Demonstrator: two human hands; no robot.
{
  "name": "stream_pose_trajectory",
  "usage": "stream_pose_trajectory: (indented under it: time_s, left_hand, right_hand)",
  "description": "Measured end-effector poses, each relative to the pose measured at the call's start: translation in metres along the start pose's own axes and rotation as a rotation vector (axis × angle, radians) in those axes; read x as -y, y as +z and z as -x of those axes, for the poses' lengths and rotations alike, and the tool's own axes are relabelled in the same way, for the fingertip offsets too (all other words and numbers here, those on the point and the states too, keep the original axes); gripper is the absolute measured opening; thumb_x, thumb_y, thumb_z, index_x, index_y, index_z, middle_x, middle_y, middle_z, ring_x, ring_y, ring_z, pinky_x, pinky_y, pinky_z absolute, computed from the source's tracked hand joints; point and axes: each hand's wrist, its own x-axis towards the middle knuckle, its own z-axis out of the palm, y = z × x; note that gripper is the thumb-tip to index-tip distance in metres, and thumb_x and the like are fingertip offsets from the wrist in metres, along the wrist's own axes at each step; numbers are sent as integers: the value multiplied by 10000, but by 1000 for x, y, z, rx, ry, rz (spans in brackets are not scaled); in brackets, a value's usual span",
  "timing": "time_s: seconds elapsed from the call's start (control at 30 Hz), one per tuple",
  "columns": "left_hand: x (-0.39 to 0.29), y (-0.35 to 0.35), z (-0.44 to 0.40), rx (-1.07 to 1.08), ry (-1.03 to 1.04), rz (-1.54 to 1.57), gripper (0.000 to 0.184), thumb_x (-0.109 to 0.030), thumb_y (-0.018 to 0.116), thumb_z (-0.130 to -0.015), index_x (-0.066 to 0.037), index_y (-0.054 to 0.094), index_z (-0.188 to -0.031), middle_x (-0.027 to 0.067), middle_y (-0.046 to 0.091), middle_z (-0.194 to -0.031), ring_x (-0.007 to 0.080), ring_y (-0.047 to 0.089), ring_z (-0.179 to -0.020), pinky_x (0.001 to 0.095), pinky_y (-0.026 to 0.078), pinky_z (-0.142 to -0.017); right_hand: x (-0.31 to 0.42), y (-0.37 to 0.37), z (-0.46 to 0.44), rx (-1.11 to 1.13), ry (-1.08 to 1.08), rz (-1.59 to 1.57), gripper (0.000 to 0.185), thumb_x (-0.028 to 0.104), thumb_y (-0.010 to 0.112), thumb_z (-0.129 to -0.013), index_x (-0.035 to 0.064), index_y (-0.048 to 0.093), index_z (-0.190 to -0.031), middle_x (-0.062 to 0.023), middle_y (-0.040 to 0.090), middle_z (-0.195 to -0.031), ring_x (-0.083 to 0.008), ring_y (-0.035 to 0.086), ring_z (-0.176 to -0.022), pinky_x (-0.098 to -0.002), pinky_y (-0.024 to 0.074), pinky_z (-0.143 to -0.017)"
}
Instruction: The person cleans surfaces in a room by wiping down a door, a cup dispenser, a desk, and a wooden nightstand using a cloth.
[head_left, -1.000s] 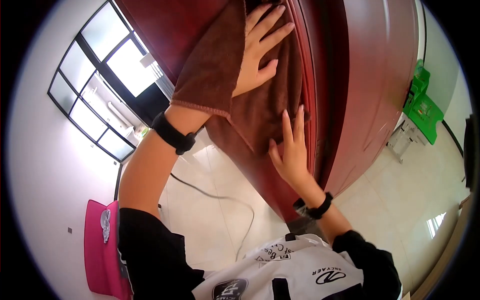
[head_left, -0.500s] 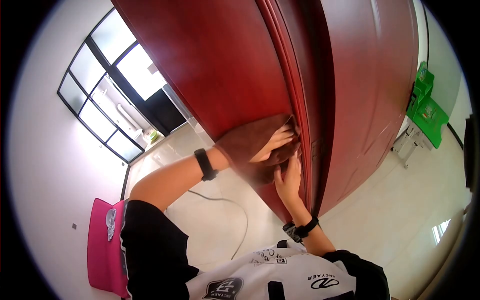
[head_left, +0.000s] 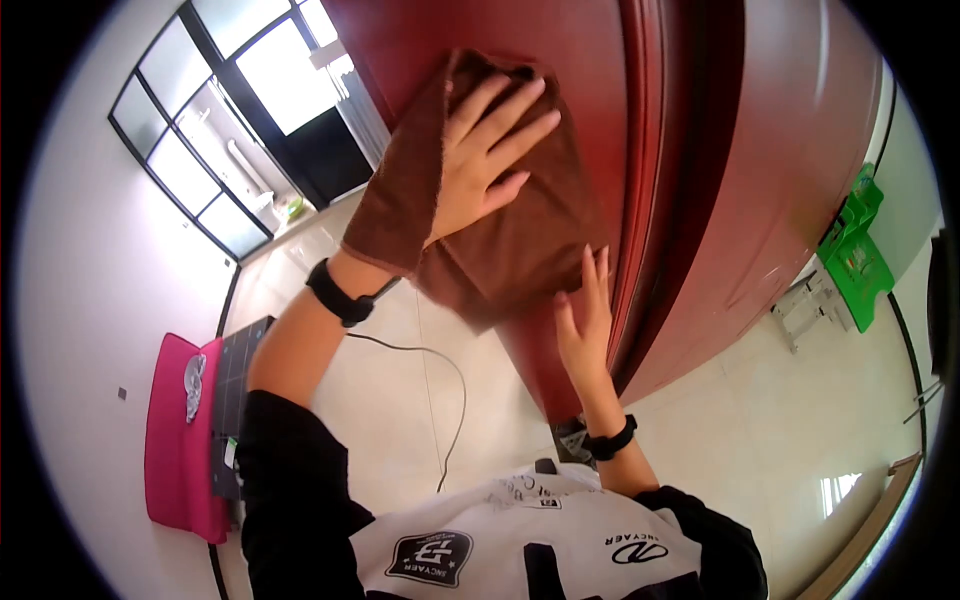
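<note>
The step in hand appears to be rubbing a soft, dark brown fabric cloth with a stitched hem (head_left: 530,235) over the flat face of a tall, glossy dark red panel (head_left: 580,60). The cloth lies spread against that panel, left of the ridged red moulding (head_left: 637,150) that runs along its right side, and one flap folds back over the left wrist.

The left hand (head_left: 482,165) rests on the far part of the cloth, fingers fanned out and palm down; it presses rather than clenches. The right hand (head_left: 585,335) is nearer the body, at the cloth's near right corner, with its fingers stretched out and its thumb held apart. It is not balled up, but the near edge of the cloth is blurred, so I cannot tell whether the fingertips touch the hem or only the panel beside it.

As a judgement, another stroke would call for an even push from the left palm, with the cloth kept flat beneath it and the loose flap clear of the wrist. The right hand seems best placed to steady the panel or hold the near corner. The moulding's grooves would want a fingertip behind the cloth, since a flat palm would probably skim over them.
</note>
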Motion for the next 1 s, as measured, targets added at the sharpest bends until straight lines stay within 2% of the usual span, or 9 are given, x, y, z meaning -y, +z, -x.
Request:
stream_pose_trajectory:
  time_s: [0.1,0.2,0.33,0.43,0.47,0.57,0.8,0.9,1.0]
  left_hand:
    - [-24,14,14,-192,-306,-206,567,-327,633,-789,-264,501,-1337,19,401,-1438,276,366,-1277,539,198,-1070]
    - [-47,36,34,-276,-521,-165,575,-328,609,-789,-253,493,-1347,62,395,-1440,383,337,-1280,578,181,-1071]
    - [-65,64,57,-371,-610,-83,605,-317,618,-778,-195,483,-1355,138,332,-1465,468,300,-1276,597,241,-1047]
    - [-79,89,71,-511,-634,53,655,-257,647,-765,-79,446,-1362,309,153,-1472,532,261,-1286,573,317,-1020]
    - [-88,99,77,-511,-638,61,655,-257,647,-765,-79,446,-1362,309,153,-1472,532,261,-1286,573,317,-1020]
    - [-120,120,98,-515,-765,246,755,-200,663,-786,-15,295,-1419,398,98,-1436,564,242,-1295,519,339,-1017]
    - [-156,112,116,-665,-953,619,768,-138,647,-814,-40,227,-1450,336,214,-1443,507,290,-1309,504,336,-1034]
    - [-119,97,102,-647,-898,597,707,-114,633,-827,-17,280,-1431,306,290,-1427,472,275,-1336,480,329,-1046]
    - [-83,79,79,-714,-877,562,728,-127,651,-815,-6,280,-1429,284,316,-1425,467,276,-1338,480,319,-1052]
  right_hand:
    - [15,-3,-11,-19,60,-73,594,76,544,-861,33,339,-1416,-266,167,-1505,-403,217,-1387,-436,210,-1117]
    - [15,4,-13,-53,45,-38,588,79,541,-864,30,341,-1415,-268,157,-1508,-411,220,-1384,-426,219,-1110]
    - [0,13,-8,-33,-52,145,603,65,535,-841,31,345,-1412,-266,150,-1510,-416,224,-1381,-421,259,-1093]
    - [-7,12,-7,-51,-54,250,623,56,545,-820,17,337,-1405,-270,172,-1501,-421,235,-1371,-424,292,-1083]
    - [-9,10,-6,-49,-49,258,623,56,545,-820,17,337,-1405,-270,172,-1501,-421,235,-1371,-424,292,-1083]
    - [-15,8,-2,-70,-14,178,646,68,548,-824,21,305,-1420,-261,191,-1498,-420,241,-1368,-430,278,-1091]
    - [-15,8,-5,25,-30,226,774,188,622,-803,-15,230,-1440,-269,164,-1504,-417,187,-1389,-463,197,-1121]
    - [9,13,-48,-37,-328,389,889,243,684,-760,2,190,-1458,-283,68,-1515,-485,83,-1389,-547,163,-1106]
    - [41,11,-113,-137,-598,488,843,283,696,-746,-8,284,-1422,-283,154,-1499,-507,145,-1362,-573,190,-1072]
